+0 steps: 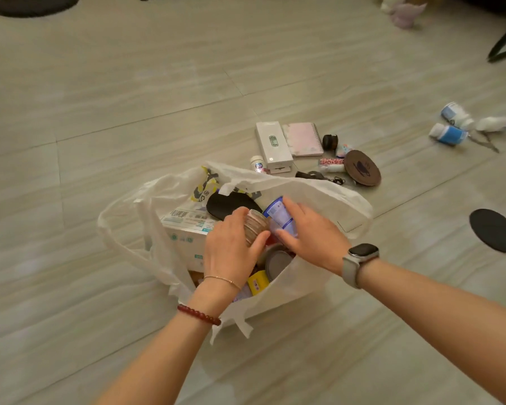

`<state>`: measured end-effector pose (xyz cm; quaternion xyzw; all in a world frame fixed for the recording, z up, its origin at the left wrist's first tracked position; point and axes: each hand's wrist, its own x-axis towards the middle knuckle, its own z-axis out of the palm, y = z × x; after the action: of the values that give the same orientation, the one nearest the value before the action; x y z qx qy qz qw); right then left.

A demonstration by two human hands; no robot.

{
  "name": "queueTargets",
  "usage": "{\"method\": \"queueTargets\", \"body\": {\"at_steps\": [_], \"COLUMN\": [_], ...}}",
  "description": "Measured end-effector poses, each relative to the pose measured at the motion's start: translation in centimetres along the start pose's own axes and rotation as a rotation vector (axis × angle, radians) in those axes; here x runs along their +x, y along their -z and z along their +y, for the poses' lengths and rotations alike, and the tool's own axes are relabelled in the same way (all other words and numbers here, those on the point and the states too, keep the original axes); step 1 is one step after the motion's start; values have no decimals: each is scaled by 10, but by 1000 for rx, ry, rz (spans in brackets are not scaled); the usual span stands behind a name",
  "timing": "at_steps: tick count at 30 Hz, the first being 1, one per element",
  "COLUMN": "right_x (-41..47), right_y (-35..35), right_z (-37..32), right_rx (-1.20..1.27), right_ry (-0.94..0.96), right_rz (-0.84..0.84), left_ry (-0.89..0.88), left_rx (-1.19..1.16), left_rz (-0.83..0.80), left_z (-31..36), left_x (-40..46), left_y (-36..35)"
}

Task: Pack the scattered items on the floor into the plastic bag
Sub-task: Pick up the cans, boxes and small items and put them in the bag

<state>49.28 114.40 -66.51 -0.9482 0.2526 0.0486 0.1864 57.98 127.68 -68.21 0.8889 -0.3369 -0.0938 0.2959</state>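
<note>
Pale floor tiles (pixel 129 118) spread under everything. Around both hands lay the white plastic bag (pixel 313 197), its mouth sagging open so things could drop straight in; a tissue box (pixel 184 229) and a black pouch (pixel 231 201) already sat inside. Beyond the hands a white box (pixel 273 146), a pink notebook (pixel 303 138) and a round brown coaster (pixel 362 168) waited unpacked. The left hand (pixel 231 249) curled round a tan jar (pixel 256 226), the right hand (pixel 310 232) gripped a blue bottle (pixel 279 216), both apparently being settled upright.
</note>
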Motion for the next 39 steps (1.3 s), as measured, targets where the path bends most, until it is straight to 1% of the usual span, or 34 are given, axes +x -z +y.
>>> {"method": "queueTargets", "body": {"at_steps": [1, 2, 3, 4, 5, 6, 7, 8, 9, 11, 12, 13, 14, 15, 17, 19, 22, 25, 27, 28, 29, 31, 33, 34, 35, 37, 39], "right_x": [-1, -2, -3, -4, -4, -3, 0, 4, 7, 17, 22, 26, 29, 32, 33, 35, 45, 67, 79, 81, 83, 86, 85, 82, 78, 70, 62], "right_y": [6, 11, 14, 16, 19, 20, 22, 22, 18, 7, -1, -9, -15, -20, -26, -27, -29, -44, -51, -52, -51, -52, -55, -56, -56, -53, -39], "right_z": [4, 11, 20, 29, 38, 46, 50, 54, 60, 68, 73, 76, 80, 84, 92, 99, 104, 113, 111, 107, 103, 99, 99, 99, 99, 100, 98], "right_rx": [-40, -123, -225, -328, -418, -500, -510, -455, -299, 237, 462, 588, 629, 603, 536, 554, 714, 890, 994, 1003, 961, 831, 795, 814, 841, 858, 847], "right_ry": [80, 204, 326, 403, 417, 372, 256, 120, -35, -288, -355, -403, -462, -516, -610, -655, -712, -749, -788, -810, -822, -809, -759, -728, -691, -604, -495], "right_rz": [6, 54, 166, 301, 407, 464, 419, 340, 221, -29, -65, -35, 6, 32, 26, 23, 4, 20, 43, 50, 40, 33, 38, 58, 92, 164, 234], "left_ry": [-53, -84, -96, -102, -114, -131, -145, -155, -167, -200, -207, -200, -190, -185, -203, -250, -240, -220, -257, -296, -335, -357, -294, -243, -184, -81, -49], "left_rx": [61, 100, 124, 144, 167, 201, 246, 303, 368, 496, 551, 590, 612, 617, 603, 595, 599, 583, 588, 584, 565, 483, 434, 463, 516, 640, 697], "left_rz": [-5, -13, -17, -17, -16, -19, -32, -61, -103, -176, -209, -243, -275, -292, -332, -349, -424, -508, -521, -508, -484, -403, -300, -270, -267, -322, -363], "left_z": [1, 2, 2, 2, 3, 5, 7, 10, 12, 11, 9, 7, 5, 5, 8, 9, 17, 23, 26, 27, 27, 25, 18, 12, 6, -6, -14], "left_x": [2, 5, 8, 11, 14, 17, 18, 19, 20, 19, 19, 20, 21, 22, 26, 31, 44, 54, 58, 60, 61, 65, 73, 79, 85, 98, 108], "left_y": [-5, -10, -14, -17, -20, -23, -25, -27, -28, -32, -34, -36, -37, -39, -42, -46, -47, -48, -43, -40, -36, -30, -25, -22, -18, -11, -5]}}
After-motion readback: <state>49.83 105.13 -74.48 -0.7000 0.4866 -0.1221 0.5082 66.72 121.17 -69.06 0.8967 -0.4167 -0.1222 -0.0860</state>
